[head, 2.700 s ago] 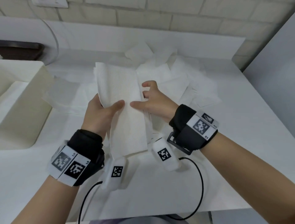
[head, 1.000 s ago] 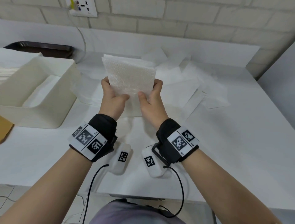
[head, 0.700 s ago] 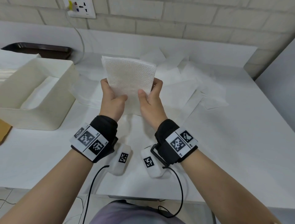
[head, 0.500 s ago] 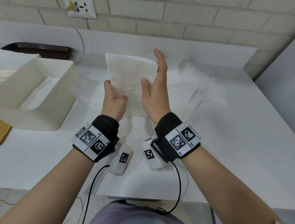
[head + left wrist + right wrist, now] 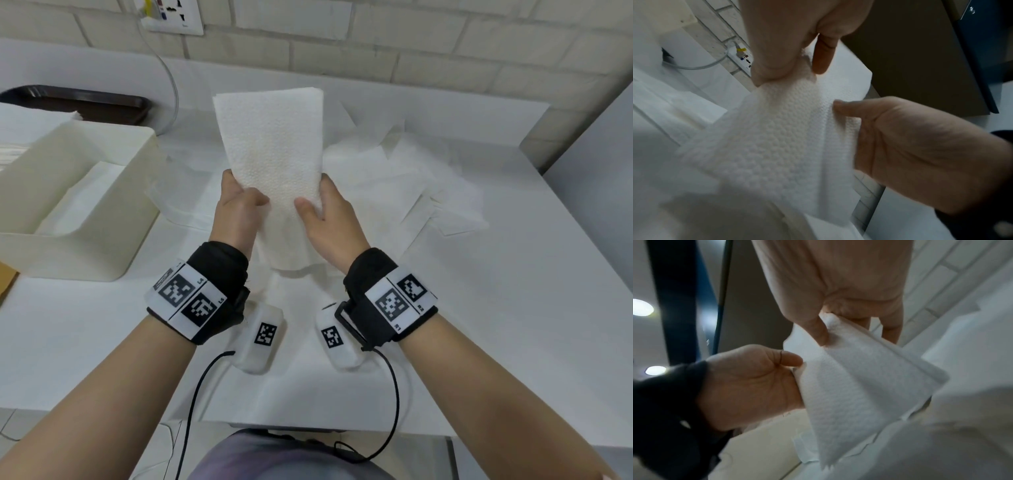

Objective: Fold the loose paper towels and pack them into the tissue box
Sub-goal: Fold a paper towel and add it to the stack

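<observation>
Head view: the left hand [image 5: 238, 209] and right hand [image 5: 327, 214] hold one towel [image 5: 272, 147] upright between them, above the tabletop [image 5: 479, 325], each thumb in front of the sheet and the fingers behind it, pinching its lower edges. The towel looks already doubled, with layered edges at its top. I judge the fold is being squared up, not yet packed. The box [image 5: 78, 205] stands open well to the left of the left hand, with something white lying in it; the loose towels [image 5: 404, 178] lie beyond and to the right of the right hand. The next move likely calls for either one more fold or a carry leftward to lay the towel flat in the box without letting it spring open.

Left wrist view: the left thumb and forefinger pinch the towel's edge at the top, and the right hand grips its far side. The lower part of the picture is blurred.

Right wrist view: the same hold mirrored, showing the towel's doubled layers. The box is out of sight here, and how many towels it holds cannot be told from any view.
</observation>
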Motion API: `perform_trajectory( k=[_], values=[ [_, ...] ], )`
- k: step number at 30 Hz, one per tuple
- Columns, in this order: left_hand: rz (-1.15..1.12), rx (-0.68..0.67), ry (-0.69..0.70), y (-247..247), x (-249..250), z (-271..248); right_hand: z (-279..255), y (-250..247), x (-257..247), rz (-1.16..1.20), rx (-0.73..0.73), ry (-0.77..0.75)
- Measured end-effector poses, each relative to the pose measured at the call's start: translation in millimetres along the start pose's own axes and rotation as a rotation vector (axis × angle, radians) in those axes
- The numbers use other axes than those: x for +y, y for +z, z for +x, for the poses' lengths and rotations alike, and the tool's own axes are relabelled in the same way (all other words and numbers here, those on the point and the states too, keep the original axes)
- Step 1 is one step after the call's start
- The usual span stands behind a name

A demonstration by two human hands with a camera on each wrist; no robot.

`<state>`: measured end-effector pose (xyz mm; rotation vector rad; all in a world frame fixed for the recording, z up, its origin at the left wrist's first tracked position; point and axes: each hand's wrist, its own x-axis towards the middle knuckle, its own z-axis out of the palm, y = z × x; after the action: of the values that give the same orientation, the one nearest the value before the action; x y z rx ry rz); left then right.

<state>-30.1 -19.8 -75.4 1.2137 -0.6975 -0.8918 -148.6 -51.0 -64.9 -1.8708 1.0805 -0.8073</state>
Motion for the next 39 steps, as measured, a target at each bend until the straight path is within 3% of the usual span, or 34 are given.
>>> perform_trajectory(
  k=[2, 5, 8, 10, 12, 16, 19, 22, 26, 31, 34, 37, 39],
  values=[
    [0.065, 0.052, 0.0, -1, 2, 0, -1, -3, -6, -0.076, -0.03, -0.05],
    [0.318, 0.23, 0.22, -13, 9, 3, 0, -16, -20, -0.25, -0.099, -0.103],
    [0.505, 0.13, 0.381, -28, 20, 6, 2, -27, -36, -0.555, -0.192, -0.152],
    [0.484, -0.006, 0.3, -34, 26, 11, 4, -29, -45, -0.734, -0.215, -0.203],
    [0.365, -0.059, 0.142, -39, 28, 14, 5, -29, -52, -0.9, -0.212, -0.26],
    [0.411, -0.021, -0.109, -48, 13, 16, 1, -17, -51, -1.126, -0.323, -0.301],
    [0.499, 0.006, -0.206, -59, -5, 16, -2, -2, -40, -1.163, -0.502, -0.22],
    [0.443, 0.02, -0.26, -61, -13, 16, -2, 1, -38, -1.184, -0.512, -0.195],
    [0.332, 0.106, -0.266, -54, -8, 12, -3, 1, -42, -1.184, -0.411, -0.246],
    [0.297, 0.181, -0.327, -54, -15, 16, -2, 4, -34, -1.127, -0.489, -0.196],
    [0.227, 0.189, -0.293, -54, -13, 15, 4, -7, -36, -0.818, -0.426, -0.072],
    [0.217, 0.079, -0.263, -47, -4, 8, 6, -9, -35, -0.352, -0.384, 0.05],
    [0.24, 0.054, -0.21, -39, 3, 1, 4, -2, -34, -0.167, -0.363, 0.11]
  ],
)
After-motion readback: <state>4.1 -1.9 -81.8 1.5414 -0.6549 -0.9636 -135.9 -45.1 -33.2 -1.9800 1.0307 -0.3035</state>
